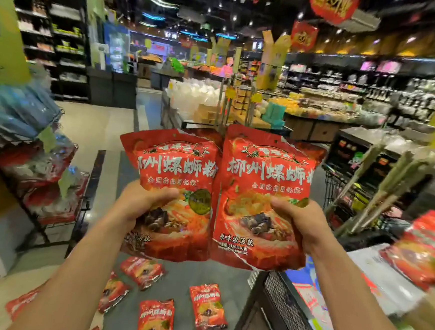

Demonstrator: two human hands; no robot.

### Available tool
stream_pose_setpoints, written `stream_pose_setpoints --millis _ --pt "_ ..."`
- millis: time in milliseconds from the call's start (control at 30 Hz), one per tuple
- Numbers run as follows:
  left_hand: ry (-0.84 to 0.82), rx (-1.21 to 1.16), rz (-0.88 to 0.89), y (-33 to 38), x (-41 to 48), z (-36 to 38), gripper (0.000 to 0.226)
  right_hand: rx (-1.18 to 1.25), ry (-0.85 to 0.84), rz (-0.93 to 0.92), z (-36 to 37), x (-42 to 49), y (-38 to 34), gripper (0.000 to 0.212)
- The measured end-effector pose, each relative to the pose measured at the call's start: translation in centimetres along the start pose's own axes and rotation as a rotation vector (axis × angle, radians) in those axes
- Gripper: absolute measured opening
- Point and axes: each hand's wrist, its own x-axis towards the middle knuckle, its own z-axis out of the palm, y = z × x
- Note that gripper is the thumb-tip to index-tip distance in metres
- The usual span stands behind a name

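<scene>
"What's being held up there, in the middle of the frame?"

"Two red noodle pouches, upright and side by side, with their printed faces toward the camera. The left pouch (180, 162) is just left of centre and the right pouch (265, 173) just right of it. Their inner edges meet."

"And the grip?"

"The left hand (140, 205) grasps its pouch at the outer lower edge. The thumb is clamped across the front, and the other fingers wrap round the back where I can't see them. The right hand (303, 223) does the same on the far edge of the other pouch, thumb pressed over the picture of the bowl. Both forearms come up from the bottom corners of the frame."

"Anything under them?"

"Yes, more of the same pouches on the floor (156, 319), scattered flat across the grey strip at bottom centre, well below the hands. A few lie face up at odd angles."

"And around?"

"At the left edge there's a wire rack (52, 204) with red and clear packs, all blurred. At the right edge a stack of red packs (423, 248) sits on a pale surface. Above it, at middle right, is a shopping trolley (339, 185). A black mesh panel (290, 313) runs along the lower right."
</scene>
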Motion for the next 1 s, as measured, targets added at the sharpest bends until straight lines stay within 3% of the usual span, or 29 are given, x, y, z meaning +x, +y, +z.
stream_pose_setpoints --millis 100,200,300,467,567,700,800,900,1000 --pt "-0.137 -0.012 0.042 3.1 0.0 2.6 0.060 0.011 0.158 -0.054 -3.1 -3.6 -2.2 0.034" --pt "-0.321 0.007 0.075 5.3 -0.3 7.2 0.068 -0.007 0.347 -0.086 -7.1 -8.6 -3.7 0.028" --pt "-0.506 0.010 0.114 7.2 -2.0 13.6 0.062 -0.028 0.542 -0.111 -12.1 -14.9 -4.5 0.027" --pt "-0.824 -0.005 0.164 8.7 -9.5 25.3 0.082 -0.105 0.854 -0.086 -20.3 -26.9 -5.3 0.029" --pt "-0.975 -0.028 0.174 9.0 -16.5 31.5 0.057 -0.112 1.026 -0.075 -24.4 -35.8 -6.0 0.026" --pt "-1.204 -0.052 0.231 9.2 -28.1 38.3 0.060 -0.118 1.243 -0.063 -28.9 -49.5 -6.4 0.041" --pt "-1.335 -0.087 0.241 9.5 -38.7 41.7 0.032 -0.100 1.410 -0.083 -30.9 -60.7 -6.9 0.046" --pt "-1.512 -0.045 0.175 9.1 -49.3 44.1 0.041 -0.120 1.530 -0.110 -32.2 -72.0 -7.1 0.067" --pt "-1.656 -0.026 0.157 8.7 -60.5 45.6 0.051 -0.121 1.638 -0.128 -32.8 -83.3 -7.5 0.057"
